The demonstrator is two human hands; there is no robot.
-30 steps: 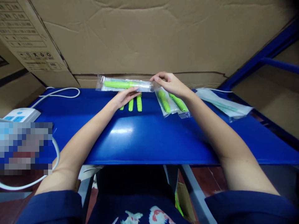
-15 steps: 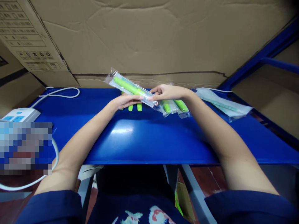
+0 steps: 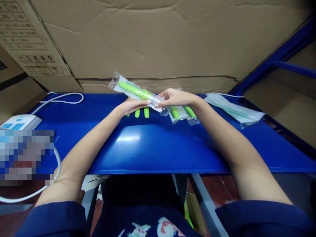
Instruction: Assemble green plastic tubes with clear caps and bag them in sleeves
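Note:
A clear plastic bag (image 3: 115,83) with a bright green stick-shaped item (image 3: 130,88) inside is held up slantwise above the table. My left hand (image 3: 132,106) pinches it from below near the middle, fingers closed. At its lower right end, my right hand (image 3: 172,98) grips the bag between thumb and fingers. Under and beside my left hand, several loose green sticks (image 3: 146,112) lie on the table, partly hidden. Two bagged green sticks (image 3: 175,113) rest below my right hand, partly covered by it. What exactly the green items are I cannot make out.
The blue table (image 3: 148,148) backs onto a large cardboard sheet (image 3: 153,39). Flat plastic bags (image 3: 234,108) lie at the right. A white power strip (image 3: 21,122) with a white cable (image 3: 61,98) sits at the left. A blue metal frame (image 3: 276,62) borders the right side.
The bagged green stick has shifted very slightly left in view, and my right thumb has slid slightly along the bag. Both hands still hold it.

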